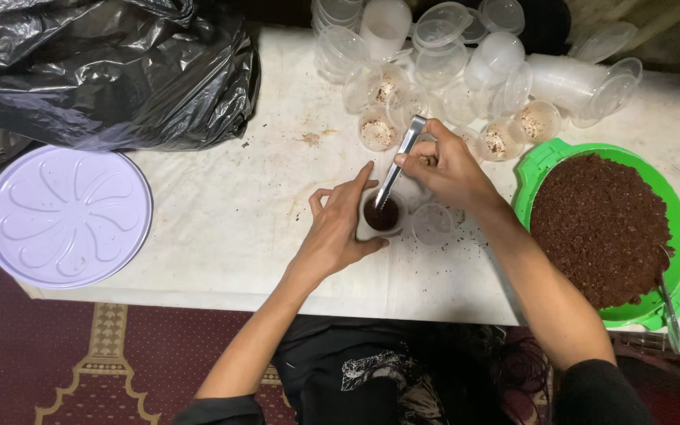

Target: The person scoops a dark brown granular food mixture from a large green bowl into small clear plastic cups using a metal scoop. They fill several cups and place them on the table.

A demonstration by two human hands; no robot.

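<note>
Left hand (338, 228) grips the small clear plastic cup (381, 214) steady; right hand (444, 167) pinches metal tongs (400, 161), best pressed straight down into the brown fill.

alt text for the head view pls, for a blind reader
Seen from above, the left hand steadies a small cup of dark brown mix on a white table while the right hand presses metal tongs into it, beside a green bowl.

Dim, warm light falls from above onto the pale tabletop (222, 220), glinting off the black plastic bag (112, 71); the corners darken, and detail stays slightly soft.
</note>
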